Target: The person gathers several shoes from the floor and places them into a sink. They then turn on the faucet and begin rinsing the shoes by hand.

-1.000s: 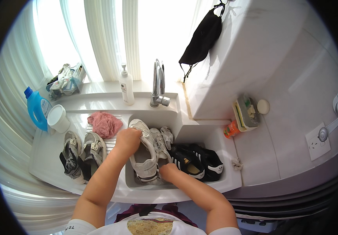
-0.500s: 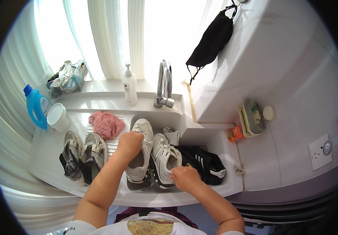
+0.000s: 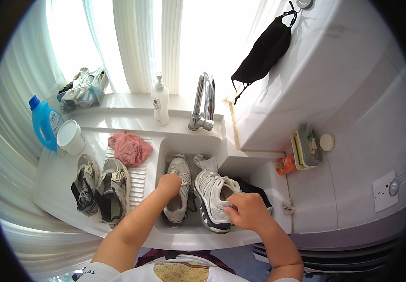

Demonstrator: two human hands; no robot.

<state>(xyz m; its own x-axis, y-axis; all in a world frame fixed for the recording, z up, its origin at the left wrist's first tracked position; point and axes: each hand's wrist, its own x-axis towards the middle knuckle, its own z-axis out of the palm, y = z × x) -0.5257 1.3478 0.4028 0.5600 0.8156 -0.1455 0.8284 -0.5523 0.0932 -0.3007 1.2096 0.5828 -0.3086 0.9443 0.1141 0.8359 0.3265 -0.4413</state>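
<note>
A white lace-up sneaker [image 3: 178, 204] is down in the left part of the white sink [image 3: 189, 141]. My left hand [image 3: 169, 185] is closed on its laced upper. Beside it, a second white sneaker [image 3: 207, 190] with a dark-edged sole is tilted above the basin. My right hand [image 3: 249, 210] grips this one by the heel collar, the thumb on the outer side. Behind that hand, black shoes [image 3: 252, 187] are mostly covered. A crumpled whitish cloth [image 3: 206, 162] sits past the sneaker toes.
Two grey-and-black sneakers [image 3: 113, 188] stand on the left drainboard, near a pink cloth [image 3: 129, 149]. A white tub [image 3: 71, 137] and blue jug [image 3: 47, 123] are farther left. At the back rise a pump bottle [image 3: 160, 103] and chrome faucet [image 3: 203, 103]. An orange bottle [image 3: 285, 164] stands right.
The left-hand sneaker has gone lower into the basin. The right-hand sneaker has come up and to the right, covering more of the black shoes. The view has shifted slightly.
</note>
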